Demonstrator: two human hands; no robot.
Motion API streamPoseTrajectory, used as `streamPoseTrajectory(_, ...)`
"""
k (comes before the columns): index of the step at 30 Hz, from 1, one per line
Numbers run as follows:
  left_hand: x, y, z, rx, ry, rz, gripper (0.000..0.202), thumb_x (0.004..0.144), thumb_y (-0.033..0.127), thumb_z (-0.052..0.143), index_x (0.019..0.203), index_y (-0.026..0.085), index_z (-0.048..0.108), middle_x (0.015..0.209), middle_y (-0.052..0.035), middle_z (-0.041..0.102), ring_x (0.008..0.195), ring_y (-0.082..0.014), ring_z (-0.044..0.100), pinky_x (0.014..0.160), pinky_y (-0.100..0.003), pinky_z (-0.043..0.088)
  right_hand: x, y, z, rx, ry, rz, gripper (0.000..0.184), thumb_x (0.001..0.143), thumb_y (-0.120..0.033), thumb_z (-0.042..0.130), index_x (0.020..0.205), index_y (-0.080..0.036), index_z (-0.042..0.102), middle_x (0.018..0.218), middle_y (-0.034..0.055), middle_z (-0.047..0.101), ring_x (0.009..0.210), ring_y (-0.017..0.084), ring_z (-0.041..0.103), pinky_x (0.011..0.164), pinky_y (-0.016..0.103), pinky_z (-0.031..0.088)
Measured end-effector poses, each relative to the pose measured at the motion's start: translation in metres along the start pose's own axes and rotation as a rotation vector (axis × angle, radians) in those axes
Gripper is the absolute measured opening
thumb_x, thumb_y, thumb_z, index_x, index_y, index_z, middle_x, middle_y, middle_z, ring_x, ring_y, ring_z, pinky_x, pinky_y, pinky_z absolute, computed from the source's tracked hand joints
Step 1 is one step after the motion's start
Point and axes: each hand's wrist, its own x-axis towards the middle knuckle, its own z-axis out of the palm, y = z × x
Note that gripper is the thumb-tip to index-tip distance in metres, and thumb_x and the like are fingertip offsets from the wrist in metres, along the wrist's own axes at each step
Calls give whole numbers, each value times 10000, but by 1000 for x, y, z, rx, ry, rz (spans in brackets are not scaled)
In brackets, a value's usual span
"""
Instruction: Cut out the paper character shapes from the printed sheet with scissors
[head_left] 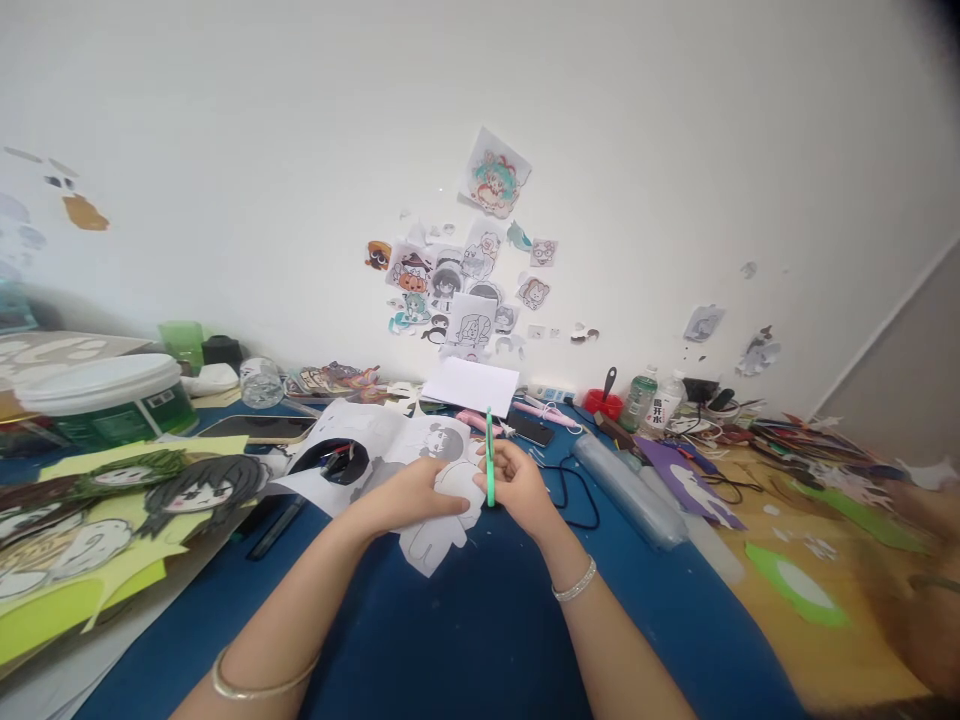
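Note:
My left hand (409, 495) pinches a white paper (429, 545) with an outlined figure drawn on it, the thumb lying over the top. Its lower edge is cut irregularly. Right beside it, my right hand (525, 490) is closed around green scissors (490, 470), seen nearly edge-on with the tip pointing away from me. The blades stand at the paper's right side; whether they touch it I cannot tell. Behind my left hand lies a larger printed sheet (390, 440) with grey cartoon figures and a dark hole cut in it.
A white-lidded tub (105, 390) and cartoon cutouts (202, 490) on yellow paper are at the left. A phone (530, 428), a rolled clear plastic (630, 490) and bottles (643, 395) stand or lie to the right. At the far right edge appears another person's blurred arm (926, 600).

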Motion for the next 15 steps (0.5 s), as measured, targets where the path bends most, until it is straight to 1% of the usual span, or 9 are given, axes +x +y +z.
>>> streamPoseTrajectory(2,-1,2,-2,-28,-4,-14,343,611,429,599,840,175,632,740,-43,678,652,-219,620,512,-248,435,1,0,1,-11,32,6,303,634,-201,645,916,-166,542,651,-31,504,487,60,375,469,196,312)
streamPoseTrajectory(5,-5,5,-9,-75,-49,5,354,643,429,587,897,185,625,827,-49,685,748,-223,627,586,-256,460,3,0,0,5,145,-13,315,612,-209,659,902,-163,544,659,-24,520,506,69,408,479,196,338)
streamPoseTrajectory(6,-6,5,-12,-84,-104,20,349,645,423,593,900,187,626,846,-51,684,762,-219,627,612,-258,465,4,0,0,23,199,-22,320,608,-216,663,900,-163,543,668,-19,528,523,77,428,489,199,354)
streamPoseTrajectory(8,-10,4,-15,-83,-292,54,360,631,389,623,931,190,625,878,-56,680,760,-206,624,644,-260,468,5,-2,-2,66,310,-39,330,613,-238,664,907,-167,534,685,-11,541,559,93,464,509,206,381)
streamPoseTrajectory(10,-11,2,-11,-56,-500,97,478,601,339,662,1055,211,585,950,-60,664,753,-189,618,638,-255,464,6,-3,-4,110,405,-54,337,630,-262,658,926,-172,523,698,-7,546,583,103,485,516,208,395)
streamPoseTrajectory(11,-10,1,-6,-18,-543,124,563,583,324,680,1122,232,548,1003,-58,646,752,-179,613,630,-248,457,7,-3,-5,132,443,-60,340,634,-272,658,929,-173,520,697,-8,544,585,105,490,514,208,398)
streamPoseTrajectory(12,-8,0,3,18,-536,141,605,579,327,685,1156,249,521,1028,-52,633,741,-167,606,621,-242,448,7,-3,-6,156,474,-66,342,635,-280,659,928,-173,519,691,-10,541,580,103,490,508,205,397)
streamPoseTrajectory(13,-6,0,13,54,-448,160,578,600,357,667,1149,250,521,991,-40,636,716,-156,593,610,-238,435,8,-3,-7,179,497,-68,345,634,-285,661,927,-171,518,687,-11,540,572,100,489,502,202,396)
streamPoseTrajectory(15,1,-1,36,98,-176,179,360,716,435,533,996,215,584,814,-17,633,659,-142,557,595,-237,405,8,-2,-6,209,519,-63,354,630,-290,667,928,-168,517,675,-13,542,558,96,488,493,199,396)
